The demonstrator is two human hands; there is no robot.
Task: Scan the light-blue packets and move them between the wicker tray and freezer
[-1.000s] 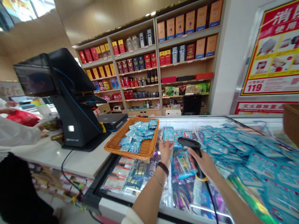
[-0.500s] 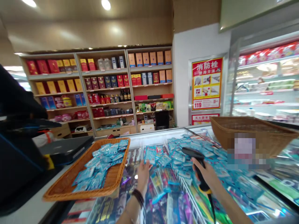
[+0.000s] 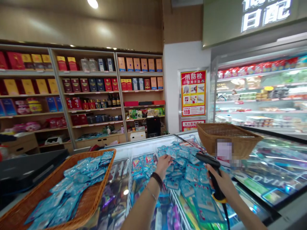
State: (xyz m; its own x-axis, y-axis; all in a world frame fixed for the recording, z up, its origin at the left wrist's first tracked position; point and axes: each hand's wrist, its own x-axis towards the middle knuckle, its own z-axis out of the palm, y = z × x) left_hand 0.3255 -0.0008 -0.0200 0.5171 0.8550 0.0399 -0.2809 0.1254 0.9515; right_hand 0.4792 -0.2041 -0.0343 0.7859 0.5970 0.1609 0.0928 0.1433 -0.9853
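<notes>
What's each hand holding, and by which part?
Right hand: the black scanner, by its handle. Left hand: at the blue packets; can't tell whether it grips one.

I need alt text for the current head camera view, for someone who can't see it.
A person's right hand grips a black handheld scanner, while their left hand is at a pile of blue packets. An orange wicker basket at left holds similar packets; a brown basket sits at right, with stocked shelves in the background.
</notes>
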